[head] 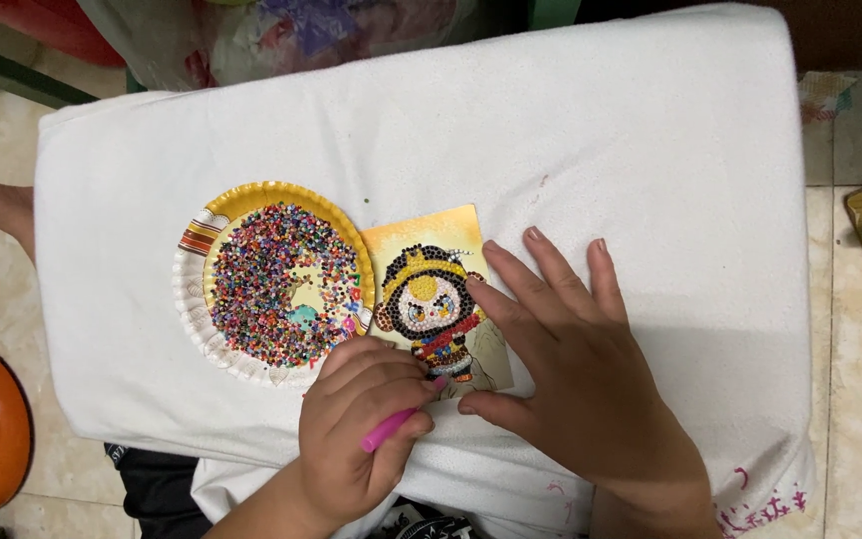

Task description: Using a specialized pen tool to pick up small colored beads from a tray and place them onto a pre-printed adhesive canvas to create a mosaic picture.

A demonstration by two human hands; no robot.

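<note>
Fingers of our left hand [356, 439] are pinching the pink pen [391, 427] closed while our right hand [561, 369], spread flat, is steadying the bead picture card [431, 289] so we are placing beads squarely.

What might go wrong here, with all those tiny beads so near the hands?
1. The paper plate heaped with loose beads sits right beside the left hand; a nudge might scatter them over the white cloth.
2. The right hand only presses flat on the picture card, so the card may slip if that hand lifts.
3. The pink pen works close to placed beads and might knock some loose.
</note>
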